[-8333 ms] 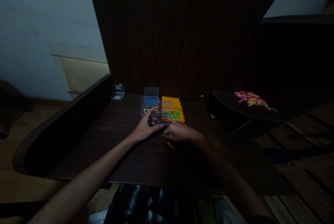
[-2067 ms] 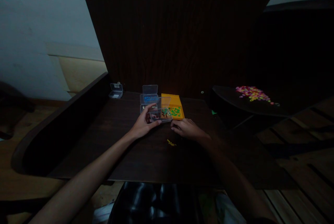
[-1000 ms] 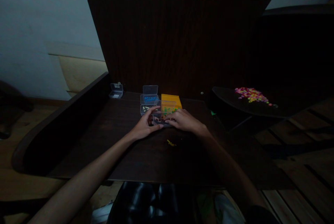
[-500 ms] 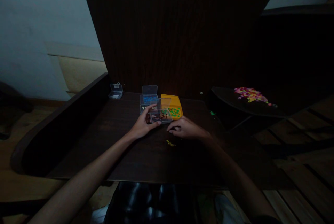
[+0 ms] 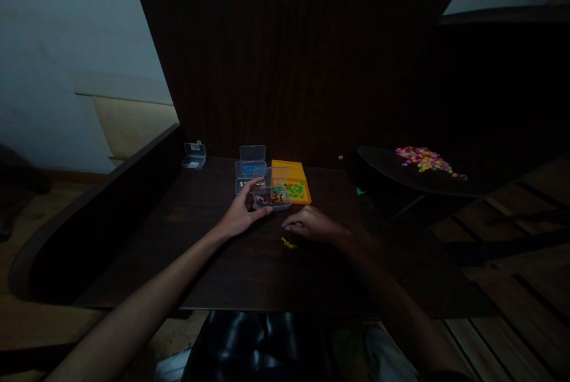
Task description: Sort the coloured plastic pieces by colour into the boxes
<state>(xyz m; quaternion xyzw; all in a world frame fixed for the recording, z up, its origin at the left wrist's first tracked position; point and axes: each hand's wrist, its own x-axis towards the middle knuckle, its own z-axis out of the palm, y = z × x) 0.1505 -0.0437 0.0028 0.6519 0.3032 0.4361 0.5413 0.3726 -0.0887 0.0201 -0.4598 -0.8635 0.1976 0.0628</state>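
My left hand (image 5: pixel 240 215) grips the left side of a small clear plastic box (image 5: pixel 271 194) with its lid up and dark beads inside. It stands on a dark wooden table (image 5: pixel 200 251). My right hand (image 5: pixel 312 229) rests low on the table just right of and below the box, fingers curled together, the tips pointing left. What they pinch is too dark to make out. A few yellow beads (image 5: pixel 289 244) lie on the table close under the right hand.
Behind the held box stand a clear box of blue beads (image 5: pixel 252 167) and an orange tray of green beads (image 5: pixel 294 187). Another small clear box (image 5: pixel 192 157) sits at the far left corner. A pile of mixed coloured beads (image 5: pixel 423 159) lies on a round side surface at right.
A second ago my right hand was at the clear box. It has drawn back down and to the right onto the table near the yellow beads. My left hand kept hold of the box.
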